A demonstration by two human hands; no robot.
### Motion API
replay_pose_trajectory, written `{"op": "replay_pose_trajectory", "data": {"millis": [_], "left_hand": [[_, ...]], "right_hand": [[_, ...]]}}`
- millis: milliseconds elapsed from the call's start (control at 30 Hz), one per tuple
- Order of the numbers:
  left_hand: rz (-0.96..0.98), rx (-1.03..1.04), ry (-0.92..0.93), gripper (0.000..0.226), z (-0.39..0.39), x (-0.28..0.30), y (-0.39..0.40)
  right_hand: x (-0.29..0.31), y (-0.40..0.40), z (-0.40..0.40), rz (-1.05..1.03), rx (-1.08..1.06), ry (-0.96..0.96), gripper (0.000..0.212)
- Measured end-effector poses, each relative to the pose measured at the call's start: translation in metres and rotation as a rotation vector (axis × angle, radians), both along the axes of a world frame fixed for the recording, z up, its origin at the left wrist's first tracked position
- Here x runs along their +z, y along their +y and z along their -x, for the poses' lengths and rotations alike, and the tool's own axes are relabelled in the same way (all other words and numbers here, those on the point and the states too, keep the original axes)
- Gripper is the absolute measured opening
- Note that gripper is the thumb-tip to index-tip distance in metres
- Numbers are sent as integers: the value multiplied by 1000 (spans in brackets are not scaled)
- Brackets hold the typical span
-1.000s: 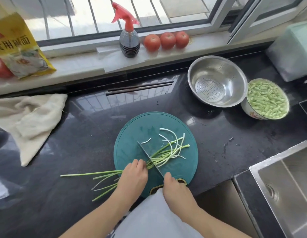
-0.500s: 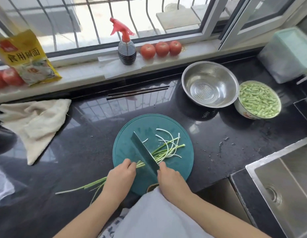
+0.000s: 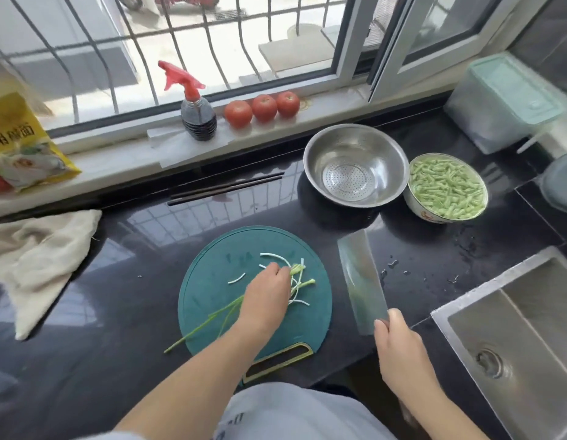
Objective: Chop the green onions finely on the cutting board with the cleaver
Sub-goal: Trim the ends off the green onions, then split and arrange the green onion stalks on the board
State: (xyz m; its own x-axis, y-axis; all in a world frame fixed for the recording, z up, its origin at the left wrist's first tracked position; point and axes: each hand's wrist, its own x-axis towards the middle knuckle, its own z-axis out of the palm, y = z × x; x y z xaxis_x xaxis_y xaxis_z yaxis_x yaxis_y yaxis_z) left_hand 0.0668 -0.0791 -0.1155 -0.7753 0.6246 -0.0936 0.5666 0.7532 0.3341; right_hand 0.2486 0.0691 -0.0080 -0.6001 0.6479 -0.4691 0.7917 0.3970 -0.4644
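Note:
A round teal cutting board (image 3: pixel 212 281) lies on the black counter. Thin green onions (image 3: pixel 209 320) run across it, their green tips hanging off its lower left edge and their pale ends (image 3: pixel 302 282) bunched at the right. Loose white slivers (image 3: pixel 236 278) lie near the middle. My left hand (image 3: pixel 267 293) rests on the bunch, fingers closed around the stalks. My right hand (image 3: pixel 399 341) grips the cleaver (image 3: pixel 361 281) by its handle, the blade lifted flat over the counter to the right of the board.
A steel colander bowl (image 3: pixel 355 165) and a bowl of cut green beans (image 3: pixel 445 188) stand behind the cleaver. A sink (image 3: pixel 523 338) is at the right, a cloth (image 3: pixel 37 258) at the left. Chopsticks (image 3: pixel 225 187), a spray bottle (image 3: pixel 198 112) and three tomatoes (image 3: pixel 263 108) line the back.
My right hand lifted the cleaver off the board and swung it right, over the counter. My left hand slid forward along the onions to their pale ends.

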Motion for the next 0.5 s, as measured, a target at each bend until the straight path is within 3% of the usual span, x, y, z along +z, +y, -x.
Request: {"op": "replay_pose_trajectory", "data": {"millis": [200,367,500], "left_hand": [[122,-130,153,30,-7,-24,25],[88,151,135,71,-27,-12,6],[272,222,5,94,-26,-4,-3]], "right_hand": [[-10,31,-10,14,64,-70,31],[-18,58,-4,55,172,-88,28],[-20,73,4,84,244,-99,29]]}}
